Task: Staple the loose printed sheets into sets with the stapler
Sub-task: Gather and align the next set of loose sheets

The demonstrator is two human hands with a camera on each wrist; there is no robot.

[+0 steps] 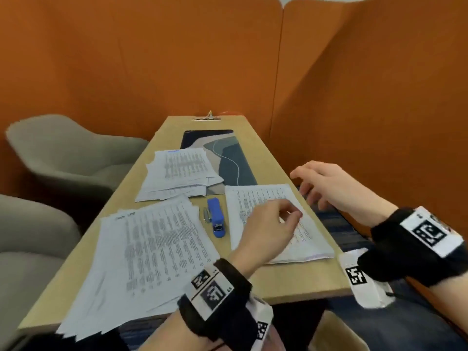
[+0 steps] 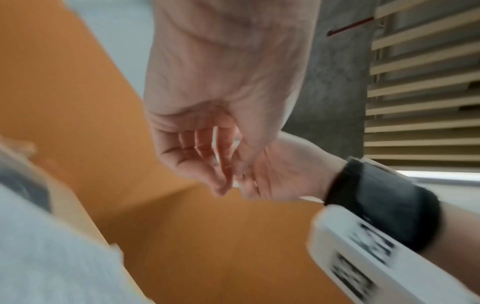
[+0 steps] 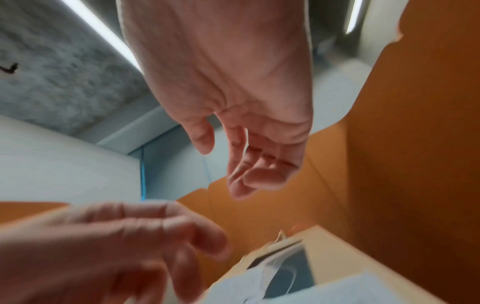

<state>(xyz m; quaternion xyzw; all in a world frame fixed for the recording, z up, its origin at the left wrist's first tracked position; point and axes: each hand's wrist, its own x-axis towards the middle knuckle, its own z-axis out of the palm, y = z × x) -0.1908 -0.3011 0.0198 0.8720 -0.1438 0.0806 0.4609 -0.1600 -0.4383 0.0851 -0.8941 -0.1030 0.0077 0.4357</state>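
Observation:
In the head view a blue stapler lies on the wooden table between two piles of printed sheets. The large fanned pile is front left; a neater set lies to the stapler's right. My left hand hovers over that right set with loosely curled fingers; the left wrist view shows the left hand holding nothing. My right hand hangs over the table's right edge beside the set, fingers relaxed and spread, and the right hand is empty in its wrist view.
A third heap of sheets lies farther back, partly on a patterned desk mat. A small silver metal piece sits left of the stapler. Grey chairs stand to the left. Orange partition walls close in the back and right.

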